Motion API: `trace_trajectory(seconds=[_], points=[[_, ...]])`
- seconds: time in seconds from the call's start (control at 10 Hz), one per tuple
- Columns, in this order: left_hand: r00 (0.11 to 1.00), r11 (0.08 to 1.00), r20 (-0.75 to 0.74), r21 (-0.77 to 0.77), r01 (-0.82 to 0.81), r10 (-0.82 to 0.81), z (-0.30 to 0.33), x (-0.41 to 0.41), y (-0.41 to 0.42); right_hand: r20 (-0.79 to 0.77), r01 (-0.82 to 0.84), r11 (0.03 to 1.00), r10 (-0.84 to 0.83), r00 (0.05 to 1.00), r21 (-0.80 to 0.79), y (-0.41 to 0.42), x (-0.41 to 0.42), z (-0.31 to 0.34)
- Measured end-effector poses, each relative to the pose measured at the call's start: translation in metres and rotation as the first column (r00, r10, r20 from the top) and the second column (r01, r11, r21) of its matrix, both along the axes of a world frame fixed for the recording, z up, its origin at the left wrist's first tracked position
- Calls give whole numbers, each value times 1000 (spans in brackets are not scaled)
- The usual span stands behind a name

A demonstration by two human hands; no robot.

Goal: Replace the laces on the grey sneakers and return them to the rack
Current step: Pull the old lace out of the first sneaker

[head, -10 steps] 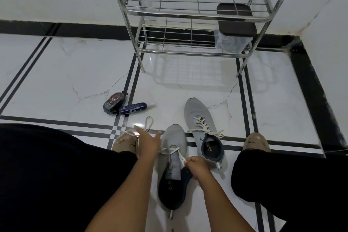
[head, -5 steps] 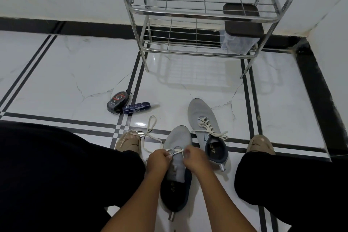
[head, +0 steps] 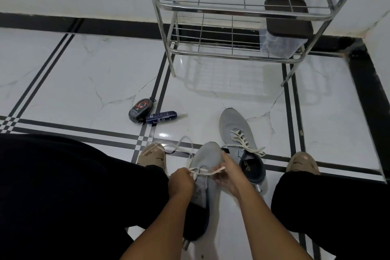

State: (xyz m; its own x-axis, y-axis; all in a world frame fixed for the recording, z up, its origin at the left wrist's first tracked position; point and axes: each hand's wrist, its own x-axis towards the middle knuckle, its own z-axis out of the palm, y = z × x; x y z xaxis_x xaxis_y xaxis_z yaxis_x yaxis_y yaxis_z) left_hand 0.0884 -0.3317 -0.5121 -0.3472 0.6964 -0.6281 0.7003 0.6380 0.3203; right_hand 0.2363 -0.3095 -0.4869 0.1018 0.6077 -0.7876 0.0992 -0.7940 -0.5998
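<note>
Two grey sneakers lie on the tiled floor between my legs. The nearer sneaker (head: 205,158) points away from me, and a cream lace (head: 207,171) crosses its eyelets. My left hand (head: 182,181) pinches the lace at the shoe's left side. My right hand (head: 229,177) pinches the lace's other end at the right side and rests against the shoe. A loose loop of that lace (head: 183,143) trails over the floor to the left. The second sneaker (head: 234,126) sits further right, fully laced, untouched.
A chrome wire shoe rack (head: 242,8) stands against the wall ahead, with a clear dark-lidded container (head: 282,34) on its lower shelf. A black polish case (head: 140,110) and a blue tube (head: 161,117) lie left of the shoes. My feet in tan slippers flank the sneakers.
My left hand came back from the loose lace on the left to the nearer sneaker. Both hands now pinch the lace over its eyelets, drawn slightly apart.
</note>
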Motion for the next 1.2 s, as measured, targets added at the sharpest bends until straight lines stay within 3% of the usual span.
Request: trace_trajectory(seconds=[0.1,0.2,0.3,0.4,0.5,0.6,0.7,0.8,0.9,1.0,1.1,1.2], points=[[998,999,45,-14,44,-43,0,3,1,373,-387,922,369,851,-29,1,-7,-13],[996,998,69,-19,54,-52,0,5,3,617,-737,674,596,513,-38,-8,-22,-17],[994,998,92,-26,65,-62,2,4,3,745,-842,536,585,319,-61,-22,-26,-18],[993,998,106,-33,54,-50,0,2,2,541,-638,761,587,602,-116,-11,-30,-19],[994,999,103,-32,42,-39,0,0,1,-195,396,889,-441,876,-231,22,-15,6],[993,999,116,-39,37,-32,0,0,1,-475,707,681,-695,540,-193,36,11,18],[992,998,120,-46,46,-41,0,1,1,103,-33,991,19,994,127,44,5,24],[991,997,121,-51,57,-51,1,2,1,543,-695,715,616,571,-80,17,-17,4],[990,998,133,-47,51,-44,1,1,2,643,-715,686,609,464,-134,-17,-27,-13],[990,997,131,-45,60,-53,0,0,2,452,-373,928,328,830,12,-14,-26,-14],[992,997,120,-50,54,-47,0,-1,1,-320,635,769,-621,716,-73,16,-13,8],[991,997,130,-58,46,-38,-2,-1,1,-341,618,786,-589,733,-28,37,3,25]])
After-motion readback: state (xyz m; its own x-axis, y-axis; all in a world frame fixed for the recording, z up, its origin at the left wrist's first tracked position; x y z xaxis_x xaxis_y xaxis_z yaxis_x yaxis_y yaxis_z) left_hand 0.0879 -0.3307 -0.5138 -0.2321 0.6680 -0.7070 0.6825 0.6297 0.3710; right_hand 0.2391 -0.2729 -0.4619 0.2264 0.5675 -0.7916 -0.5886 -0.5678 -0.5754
